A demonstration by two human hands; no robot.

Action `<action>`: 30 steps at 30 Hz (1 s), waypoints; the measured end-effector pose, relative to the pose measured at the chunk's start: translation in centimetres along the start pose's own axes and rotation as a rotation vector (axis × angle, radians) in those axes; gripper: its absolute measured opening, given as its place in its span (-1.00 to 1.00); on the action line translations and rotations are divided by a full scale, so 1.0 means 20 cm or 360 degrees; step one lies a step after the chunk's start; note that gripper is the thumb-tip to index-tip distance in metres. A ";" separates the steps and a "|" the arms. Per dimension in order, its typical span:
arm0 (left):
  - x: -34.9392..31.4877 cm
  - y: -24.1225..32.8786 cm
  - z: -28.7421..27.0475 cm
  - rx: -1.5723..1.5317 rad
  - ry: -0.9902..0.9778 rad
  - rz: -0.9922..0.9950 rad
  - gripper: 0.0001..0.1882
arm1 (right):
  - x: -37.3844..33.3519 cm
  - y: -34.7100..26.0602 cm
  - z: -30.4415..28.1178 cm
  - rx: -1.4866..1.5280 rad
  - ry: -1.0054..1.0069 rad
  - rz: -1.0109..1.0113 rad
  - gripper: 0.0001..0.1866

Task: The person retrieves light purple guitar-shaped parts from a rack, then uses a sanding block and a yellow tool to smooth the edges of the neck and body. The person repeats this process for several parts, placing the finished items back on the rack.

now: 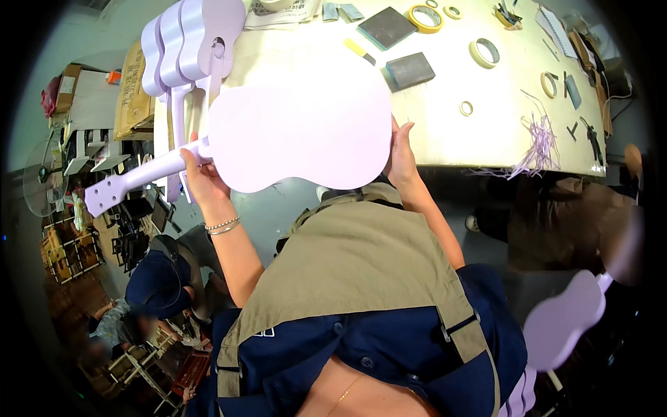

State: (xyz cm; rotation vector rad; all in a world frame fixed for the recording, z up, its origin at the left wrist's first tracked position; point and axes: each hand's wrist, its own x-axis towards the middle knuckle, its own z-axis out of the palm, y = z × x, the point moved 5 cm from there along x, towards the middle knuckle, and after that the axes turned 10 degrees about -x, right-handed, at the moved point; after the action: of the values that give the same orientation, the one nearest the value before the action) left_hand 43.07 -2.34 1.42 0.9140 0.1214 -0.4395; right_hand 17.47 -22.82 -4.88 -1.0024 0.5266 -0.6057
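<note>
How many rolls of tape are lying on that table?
6, all on the table: a yellow one at the top, a small one beside it, one mid-table, one right, a tiny one nearer, one cut off. Others may be hidden.

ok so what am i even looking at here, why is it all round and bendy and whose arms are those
There is no machine here. A person wears a wide fisheye camera on the head, looking down, so straight edges curve. The arms are that person's own. The left hand grips a pale lilac ukulele where the neck joins the body, and the right hand steadies the far end of the body. Beyond lies a pale worktable with tape rolls, grey sanding blocks and more lilac ukuleles standing together.
</note>
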 end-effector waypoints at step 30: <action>-0.27 0.10 0.24 0.0015 -0.0516 0.0214 -0.59 | 0.03 0.28 -0.31 -0.0345 -0.0113 0.0186 -0.16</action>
State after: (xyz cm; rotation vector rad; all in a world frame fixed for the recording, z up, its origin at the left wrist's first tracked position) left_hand 38.64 -3.42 7.42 0.8435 -0.2370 -0.4576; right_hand 15.11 -24.71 -12.65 -1.1842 0.5924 -0.4134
